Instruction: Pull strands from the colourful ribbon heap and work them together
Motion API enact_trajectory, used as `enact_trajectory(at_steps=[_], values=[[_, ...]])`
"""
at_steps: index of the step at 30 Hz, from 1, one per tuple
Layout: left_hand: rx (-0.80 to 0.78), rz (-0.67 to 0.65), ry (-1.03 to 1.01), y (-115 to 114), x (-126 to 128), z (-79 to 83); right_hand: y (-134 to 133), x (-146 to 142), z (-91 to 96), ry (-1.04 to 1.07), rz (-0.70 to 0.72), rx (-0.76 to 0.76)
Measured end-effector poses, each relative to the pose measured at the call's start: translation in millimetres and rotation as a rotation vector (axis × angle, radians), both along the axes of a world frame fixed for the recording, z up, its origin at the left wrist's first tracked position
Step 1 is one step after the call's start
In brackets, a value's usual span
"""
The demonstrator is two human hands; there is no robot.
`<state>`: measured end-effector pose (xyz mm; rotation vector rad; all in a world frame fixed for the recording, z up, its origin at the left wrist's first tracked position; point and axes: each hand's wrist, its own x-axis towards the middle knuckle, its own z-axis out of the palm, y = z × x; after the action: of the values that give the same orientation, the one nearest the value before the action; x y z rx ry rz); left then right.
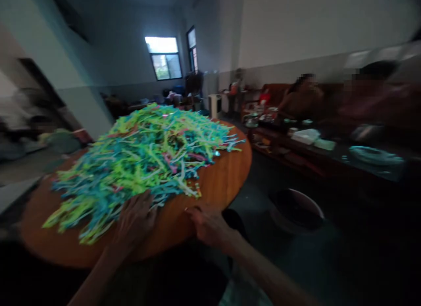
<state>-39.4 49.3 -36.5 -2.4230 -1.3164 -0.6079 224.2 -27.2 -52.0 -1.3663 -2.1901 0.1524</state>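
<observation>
A big heap of thin green, blue and pink strips (144, 152) covers most of a round wooden table (223, 178). My left hand (134, 220) lies flat at the near edge of the heap, fingers stretched out onto the strips. My right hand (208, 225) rests on the bare wood near the table's front rim, to the right of the heap, fingers curled low; motion blur hides whether anything is under them.
A dark bucket with a pale rim (296, 207) stands on the floor right of the table. Further right is a long low table (329, 156) with dishes, and two people sit behind it. A window (164, 58) is on the far wall.
</observation>
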Motion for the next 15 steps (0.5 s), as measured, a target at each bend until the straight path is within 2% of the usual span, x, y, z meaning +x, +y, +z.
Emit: enact_trajectory(at_steps=[2,5,8,11,13,15], values=[[-0.024,0.021,0.078,-11,1,6.7,1,1,-10.2,0.047,-0.019,-0.018],[-0.134,-0.079,0.161,-7,25,20.9,3,3,-14.5,0.127,-0.025,-0.007],[-0.257,-0.173,0.228,13,51,35.4,3,3,-15.2,0.219,-0.018,0.001],[-0.389,-0.188,0.337,42,69,44.9,3,4,-16.3,0.295,-0.014,0.010],[-0.438,-0.159,0.424,59,76,45.1,4,4,-16.8,0.340,-0.012,0.022],[-0.424,-0.141,0.458,72,78,39.0,4,5,-17.0,0.377,-0.002,0.033]])
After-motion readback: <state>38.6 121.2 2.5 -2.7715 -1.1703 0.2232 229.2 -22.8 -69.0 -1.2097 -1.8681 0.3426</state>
